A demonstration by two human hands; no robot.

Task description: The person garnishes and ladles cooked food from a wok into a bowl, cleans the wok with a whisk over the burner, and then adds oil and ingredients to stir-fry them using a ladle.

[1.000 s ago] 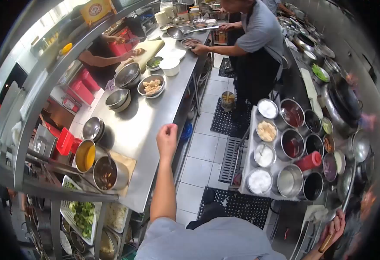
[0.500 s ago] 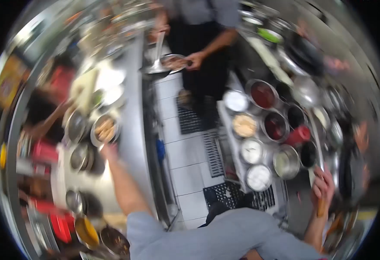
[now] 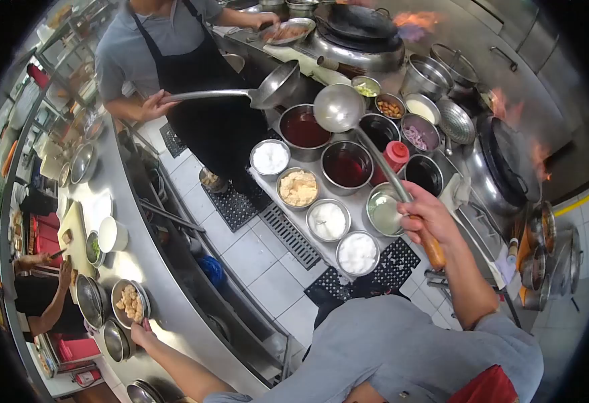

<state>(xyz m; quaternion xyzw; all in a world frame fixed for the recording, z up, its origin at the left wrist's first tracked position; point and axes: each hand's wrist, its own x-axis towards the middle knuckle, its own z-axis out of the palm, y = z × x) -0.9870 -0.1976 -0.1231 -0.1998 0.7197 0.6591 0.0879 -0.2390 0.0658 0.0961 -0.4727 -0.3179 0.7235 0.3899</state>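
Note:
My right hand is closed around the handle of a long ladle, metal with a wooden grip end. The ladle's round bowl is above the pots of sauce, between two pots of dark red liquid, the nearer one just below it. My left hand reaches to the steel counter on the left, its fingers pinching the near rim of a metal bowl. Light brown food chunks lie in that bowl. Part of the left fingers is hidden at the rim.
A co-worker stands ahead with a ladle and a pan. Flames rise beside the woks on the right. Containers of white powder and a red squeeze bottle stand nearby. Another person's hands work at far left.
My view has swung right and sharpened. The ladle in my right hand now reaches over the sauce pots. The co-worker's pan has moved from the counter side to the stove side.

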